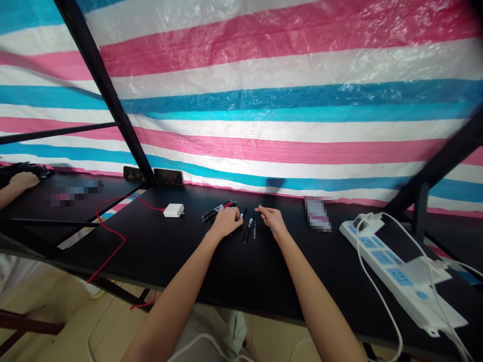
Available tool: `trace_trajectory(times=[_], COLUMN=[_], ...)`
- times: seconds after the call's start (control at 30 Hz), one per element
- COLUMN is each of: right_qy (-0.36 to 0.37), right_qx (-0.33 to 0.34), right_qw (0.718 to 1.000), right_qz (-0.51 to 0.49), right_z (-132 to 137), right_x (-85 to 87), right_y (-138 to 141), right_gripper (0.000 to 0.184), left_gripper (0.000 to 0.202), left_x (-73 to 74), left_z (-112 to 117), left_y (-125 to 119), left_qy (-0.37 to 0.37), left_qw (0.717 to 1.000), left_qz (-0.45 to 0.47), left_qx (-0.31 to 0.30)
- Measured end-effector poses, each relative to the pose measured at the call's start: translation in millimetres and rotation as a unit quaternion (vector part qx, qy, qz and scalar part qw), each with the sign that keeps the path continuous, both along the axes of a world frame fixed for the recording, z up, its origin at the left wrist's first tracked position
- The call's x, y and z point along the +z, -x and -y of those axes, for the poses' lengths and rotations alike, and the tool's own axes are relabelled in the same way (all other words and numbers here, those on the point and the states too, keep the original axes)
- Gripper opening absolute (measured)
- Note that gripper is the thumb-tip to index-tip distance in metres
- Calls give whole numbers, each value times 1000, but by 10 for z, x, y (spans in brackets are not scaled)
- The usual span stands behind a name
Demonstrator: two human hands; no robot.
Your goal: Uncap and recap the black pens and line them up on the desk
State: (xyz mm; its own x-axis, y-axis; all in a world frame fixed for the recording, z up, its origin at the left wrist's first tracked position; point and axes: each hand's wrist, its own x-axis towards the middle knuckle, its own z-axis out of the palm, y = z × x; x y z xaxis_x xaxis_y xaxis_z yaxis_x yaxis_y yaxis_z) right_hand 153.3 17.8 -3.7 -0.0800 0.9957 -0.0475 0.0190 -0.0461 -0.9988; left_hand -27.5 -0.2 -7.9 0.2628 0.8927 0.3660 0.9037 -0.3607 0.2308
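My left hand [226, 221] rests low over the black table, its fingers curled and closed on a dark pen [244, 211] with a pale section. Beside that hand lies a bunch of pens [219, 209], some with red or silver parts, partly hidden behind it. To the right, the fingertips of my right hand [272, 219] are pinched together on something small and pale that I cannot make out. Between the hands, a black pen with a white band [248, 230] and a slim clear-and-dark pen [254, 224] lie side by side on the tabletop.
A white charger [173, 210] with a red cable lies left. Two phones [168, 176] lean at the back. A blurred packet [317, 213] and a white power strip [392, 274] with cables are right. Another person's hand [24, 179] is far left. Black frame bars [101, 85] slant overhead.
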Motion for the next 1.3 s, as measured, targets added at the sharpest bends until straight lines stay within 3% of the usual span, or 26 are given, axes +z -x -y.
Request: trace_trajectory(times=[0.1, 0.47, 0.6, 0.8, 1.03, 1.3], right_qy=[12, 78, 63, 21, -5, 5], right_qx=[-8, -33, -51, -71, -58, -107], right_qw=[996, 983, 971, 980, 992, 988], right_qz=[-89, -164, -225, -187, -115, -110], right_z=[14, -6, 23, 38, 9, 6], right_x=[17, -1, 35, 69, 7, -3], right_y=[13, 63, 69, 33, 54, 39], right_gripper=[39, 37, 38, 50, 40, 33], left_gripper=[17, 18, 20, 23, 22, 20], left_x=[17, 28, 24, 27, 42, 49], left_z=[10, -31, -33, -29, -12, -1], left_y=[-6, -10, -10, -10, -20, -32], left_qy=[-1, -30, -45, -53, -55, -59], left_qw=[1000, 998, 997, 997, 996, 993], left_qz=[9, 58, 61, 55, 65, 78], left_qx=[9, 11, 12, 3, -19, -69])
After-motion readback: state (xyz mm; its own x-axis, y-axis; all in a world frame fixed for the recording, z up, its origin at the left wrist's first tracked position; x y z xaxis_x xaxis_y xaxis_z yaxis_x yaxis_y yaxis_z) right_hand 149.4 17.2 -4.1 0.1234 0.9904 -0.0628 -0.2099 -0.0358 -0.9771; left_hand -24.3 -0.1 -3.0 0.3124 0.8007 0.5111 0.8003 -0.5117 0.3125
